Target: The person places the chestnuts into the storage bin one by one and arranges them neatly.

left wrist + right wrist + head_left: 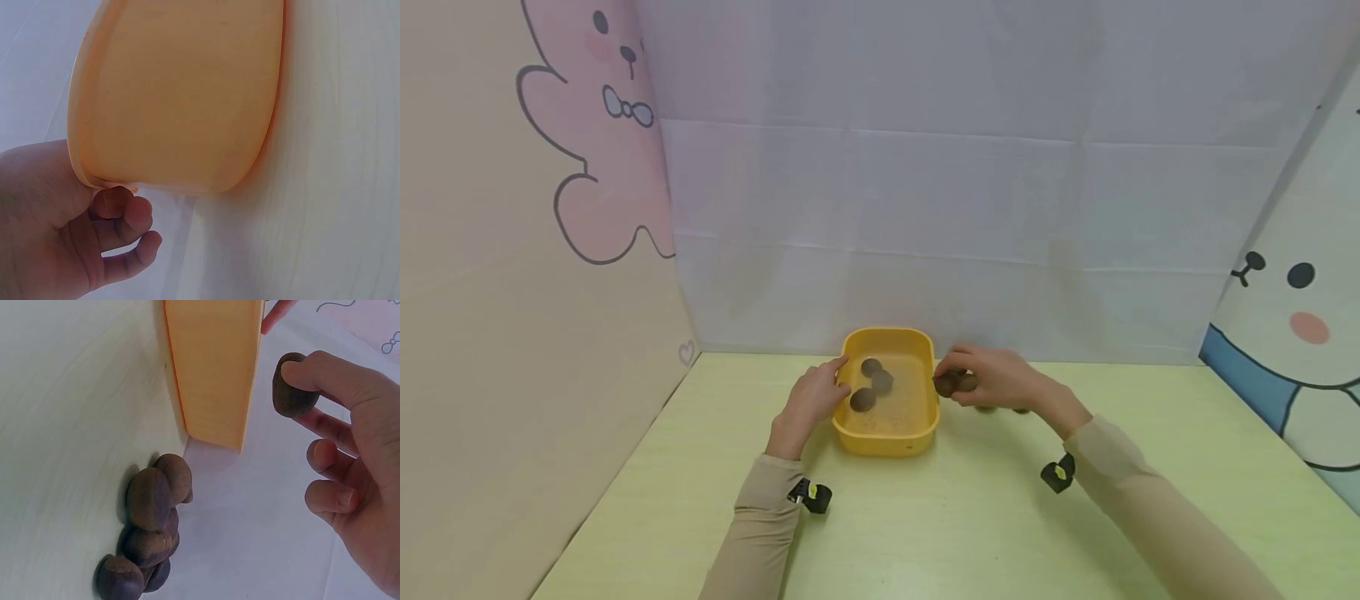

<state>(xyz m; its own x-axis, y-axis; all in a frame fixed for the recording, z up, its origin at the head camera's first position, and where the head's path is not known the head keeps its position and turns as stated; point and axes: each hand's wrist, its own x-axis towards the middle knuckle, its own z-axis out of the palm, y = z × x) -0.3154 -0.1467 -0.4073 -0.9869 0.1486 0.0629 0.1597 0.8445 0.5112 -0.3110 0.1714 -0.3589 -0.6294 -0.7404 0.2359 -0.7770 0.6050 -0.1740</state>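
Observation:
A yellow plastic tub (887, 447) stands on the table with several chestnuts (862, 401) in its left half; one of them is blurred. My left hand (811, 396) holds the tub's left rim, fingers curled at its edge in the left wrist view, with the thumb partly hidden. Just beyond the right rim, my right hand (1000, 379) pinches a brown chestnut (292, 390) between thumb and fingers, the other fingers loosely bent. Below that hand, a cluster of loose chestnuts (149, 500) lies on the table to the right of the tub, mostly covered in the head view.
The pale yellow-green table (955, 533) meets a white cloth backdrop (880, 208) right behind the tub. Side panels with cartoon animals (617, 167) stand left and right.

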